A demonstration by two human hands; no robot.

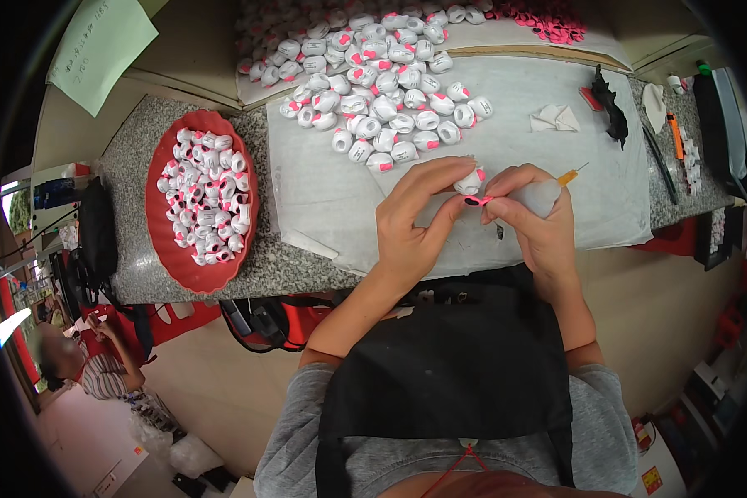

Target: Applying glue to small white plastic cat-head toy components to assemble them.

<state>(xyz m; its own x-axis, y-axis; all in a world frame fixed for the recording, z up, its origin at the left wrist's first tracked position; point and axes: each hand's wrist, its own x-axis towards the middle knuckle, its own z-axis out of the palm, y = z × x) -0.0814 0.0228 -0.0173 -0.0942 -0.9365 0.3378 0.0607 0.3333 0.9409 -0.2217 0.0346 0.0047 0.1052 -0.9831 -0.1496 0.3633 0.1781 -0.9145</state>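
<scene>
Left hand [415, 220] is narrowed on a white piece [471, 183], held between thumb and fingers over the near part of the paper [299, 199]; a pink patch shows on that piece's side. Just beside it, the right hand [544, 232] pinches a pink piece [483, 201] with a black face between thumb and forefinger, and also keeps a clear bottle [539, 197] in its grip, the orange tip [567, 178] and thin needle pointing up and to the right. Whether the pink piece touches the white one I cannot tell. A dark scrap [500, 234] lies on the paper just below the fingertips. Around the paper runs the speckled grey table [124, 249], and on its left part stands a red tray [159, 207] with a scalloped rim, heaped with white pieces bearing pink parts. Off to the right, past the paper's edge, lie a dark rod [661, 166] and an orange tool [676, 137], near each other. Farther in, a folded tissue [554, 119] rests on the paper, with a crumpled black rag [611, 108] to its right. Beyond the hands spreads a big pile [382, 100] of white pieces, many with pink bits, reaching back to a heap [548, 21] of loose pink ones.
</scene>
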